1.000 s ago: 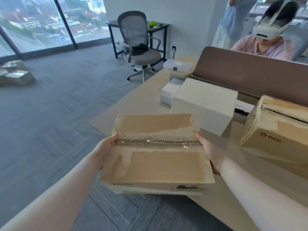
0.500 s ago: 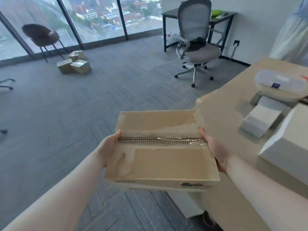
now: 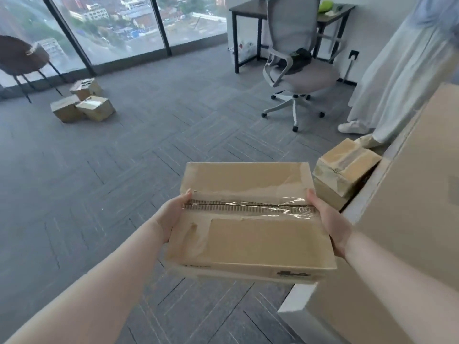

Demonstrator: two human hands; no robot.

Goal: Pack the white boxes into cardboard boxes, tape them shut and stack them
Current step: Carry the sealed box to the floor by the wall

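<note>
I hold the taped cardboard box (image 3: 248,219) in the air between both palms: left hand (image 3: 171,217) pressed flat against its left side, right hand (image 3: 330,222) against its right. Its contents are hidden. Just beyond, right, another sealed box (image 3: 345,167) sits by the table edge (image 3: 367,194). Open carpet (image 3: 149,145) stretches left toward three floor boxes (image 3: 82,100).

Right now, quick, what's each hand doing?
Left hand: closed on the left end of the taped box.
Right hand: closed on its right end.
</note>
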